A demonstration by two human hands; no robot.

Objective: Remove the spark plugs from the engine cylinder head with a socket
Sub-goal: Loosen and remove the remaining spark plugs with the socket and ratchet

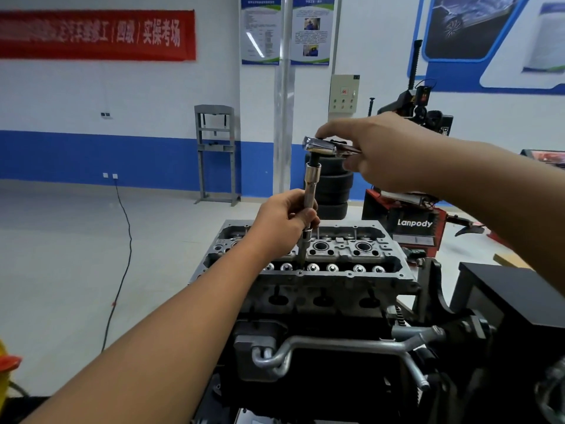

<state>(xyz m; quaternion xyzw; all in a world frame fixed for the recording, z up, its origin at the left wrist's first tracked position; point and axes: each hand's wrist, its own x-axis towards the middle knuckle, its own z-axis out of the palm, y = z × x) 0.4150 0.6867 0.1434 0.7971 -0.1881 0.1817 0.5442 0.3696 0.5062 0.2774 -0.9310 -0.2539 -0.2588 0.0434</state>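
The grey cylinder head (345, 280) sits on top of an engine on a stand, centre of the head view. A long chrome socket extension (310, 191) stands upright, its lower end inside a plug well near the head's middle. My left hand (284, 220) is wrapped around the extension's lower part. A chrome ratchet (321, 145) sits on the extension's top, and my right hand (382, 151) grips its handle with a finger laid over the ratchet head. Two open plug wells (320, 246) show to the right. No spark plug is visible.
A black and red tyre changer (412, 221) stands behind the engine on the right, next to stacked tyres (334, 191). A black box (513, 301) sits at right. A grey press frame (215, 154) stands by the wall. A black cable (123, 255) runs across the floor at left.
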